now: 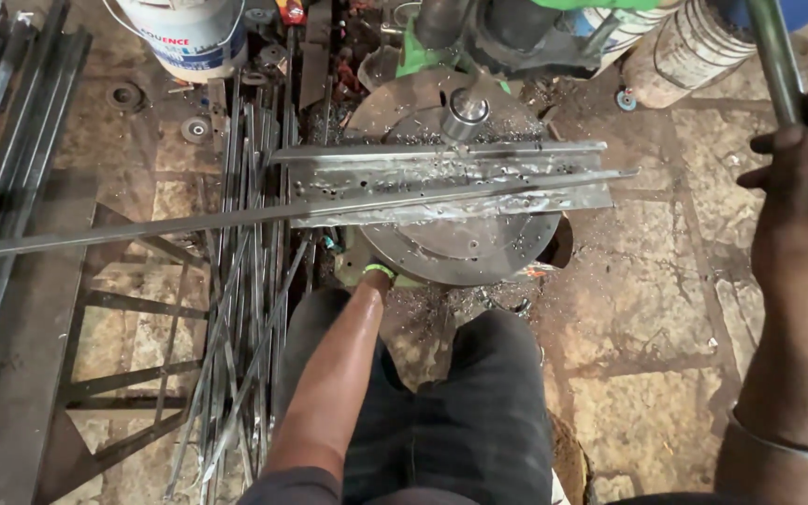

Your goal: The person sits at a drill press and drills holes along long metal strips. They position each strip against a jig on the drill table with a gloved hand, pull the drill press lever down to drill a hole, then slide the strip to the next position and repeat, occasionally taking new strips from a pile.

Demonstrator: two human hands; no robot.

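Nearest, dark trousers over bent knees, seen from above. Left forearm stretched forward and down between the knees, ending at a green wristband; left hand itself hidden under the rim of the round drill table, so cannot tell whether spread or closed, nor what it touches. Right hand raised at the right edge, back of the hand toward the camera, fingers wrapped tight around a bright steel lever that slants up and slightly left out of view; metal bangle low on that forearm.

Further out, resting on the round table, a long angle-iron bar, long axis running left to right with a slight tilt: left end lower, reaching past the left edge of the view, right end pointing up-right and stopping just past the table's rim. Just behind it, touching or nearly so, a shorter flat steel piece lying parallel, strewn with bright metal chips. Drill spindle hanging straight above this piece, close to its far edge; contact not clear.

Left of the table, a bundle of thin rods lying on the floor, pointing away from the camera, crossing under the long bar. Beyond, a white bucket at the top left, a second pale drum at the top right, stone floor around.
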